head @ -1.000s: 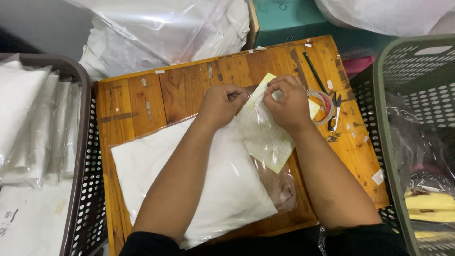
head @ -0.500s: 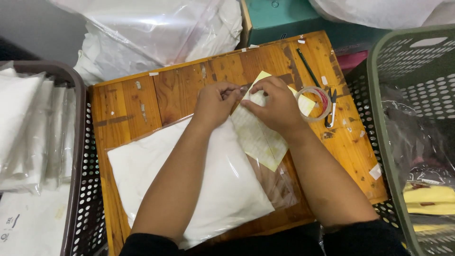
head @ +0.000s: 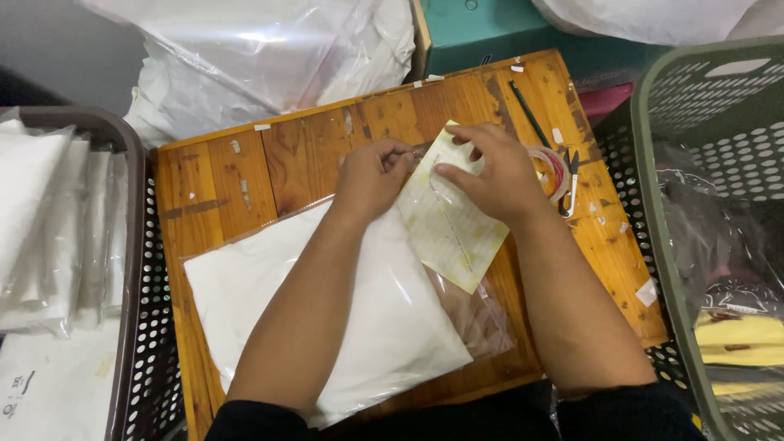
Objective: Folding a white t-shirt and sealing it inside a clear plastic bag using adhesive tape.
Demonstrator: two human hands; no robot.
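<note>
A small clear plastic sleeve with a pale yellow sheet inside lies tilted on the wooden table. My left hand pinches its upper left edge. My right hand rests on its upper part, fingers spread over it. Under my left forearm lies a large clear bag holding folded white cloth, flat on the table's near half.
A tape roll, small scissors and a dark pencil lie at the table's right. A green basket stands right, a brown basket with white packets left. Big plastic bags and a teal box sit behind.
My right hand has slid along the sleeve's top edge and opened its fingers over it. My left hand stays pinched at the same corner. The camera shifted slightly.
</note>
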